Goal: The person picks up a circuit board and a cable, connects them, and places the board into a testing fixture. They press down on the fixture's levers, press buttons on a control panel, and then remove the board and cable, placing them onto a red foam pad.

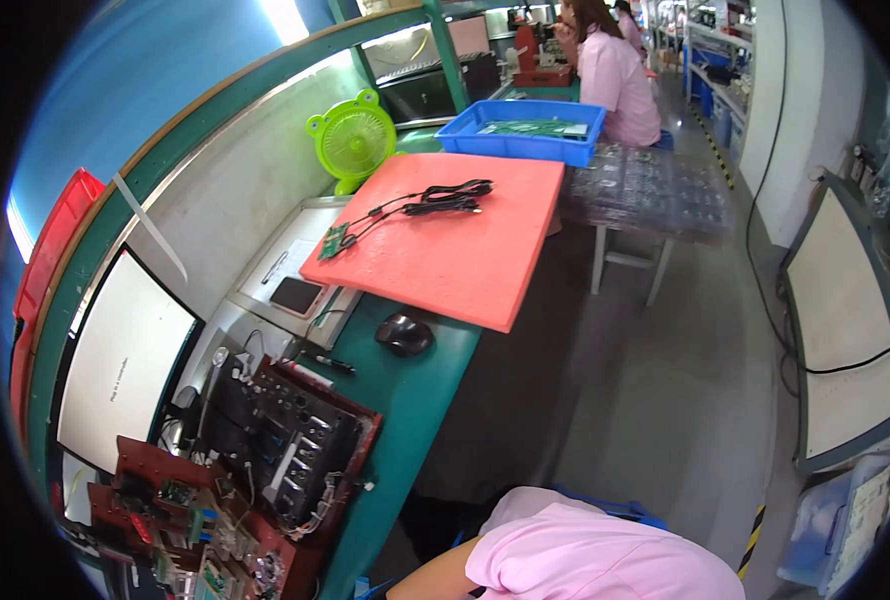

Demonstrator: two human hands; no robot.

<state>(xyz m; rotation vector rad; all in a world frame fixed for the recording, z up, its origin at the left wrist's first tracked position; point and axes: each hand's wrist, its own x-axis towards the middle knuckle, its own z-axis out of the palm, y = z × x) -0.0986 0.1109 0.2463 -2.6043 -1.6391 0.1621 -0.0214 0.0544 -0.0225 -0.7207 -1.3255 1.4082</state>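
Note:
Neither of my hands is in the picture. A pink sleeve [595, 550] and a bit of bare arm [435, 575] show at the lower edge, the arm running out of view. Nearest to it is the green bench top [405, 400], with a dark red test fixture [315, 460] carrying a black block with metal parts. More fixtures with circuit boards [210, 575] stand at the lower left. A black mouse [404, 335] lies beside a salmon foam board [445, 250]. On the foam rest a small green circuit board [334, 241] and a bundled black cable [445, 200].
A lit monitor [125, 360] stands at the left, with a phone [296, 296] farther along. Behind the foam are a green fan [355, 142] and a blue bin [515, 143] of boards. Clear plastic trays [650, 190] sit on a stand near a seated person [617, 90].

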